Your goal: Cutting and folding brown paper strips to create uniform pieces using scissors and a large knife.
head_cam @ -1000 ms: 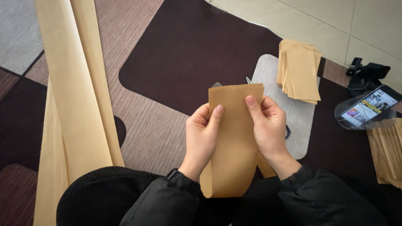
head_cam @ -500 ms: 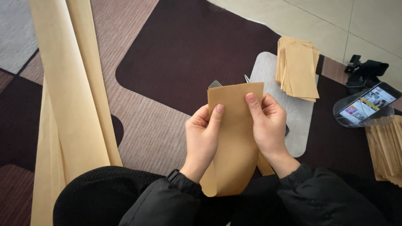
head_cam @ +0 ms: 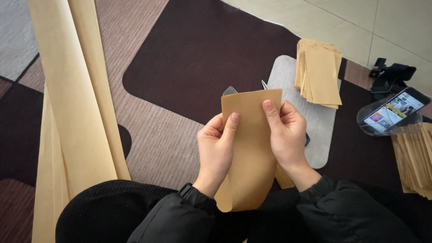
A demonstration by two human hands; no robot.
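Observation:
I hold a folded sheet of brown kraft paper [head_cam: 249, 148] upright in front of me with both hands. My left hand [head_cam: 216, 148] grips its left edge, the thumb pressed on the front. My right hand [head_cam: 285, 135] grips the right edge, with the forefinger lying on the front near the top. The sheet's lower end curls loosely over my lap. Behind its top edge, two grey metal tips of scissors [head_cam: 230, 90] stick out; the rest is hidden.
A grey board [head_cam: 321, 121] on the dark rug carries a stack of folded brown paper pieces [head_cam: 318, 74]. A long strip of brown paper [head_cam: 76, 103] runs down the left. At right, a phone [head_cam: 392, 108] rests on a clear stand beside another paper stack [head_cam: 414, 162].
Almost nothing has moved; both hands keep the same grip on the sheet, and the view has shifted very slightly.

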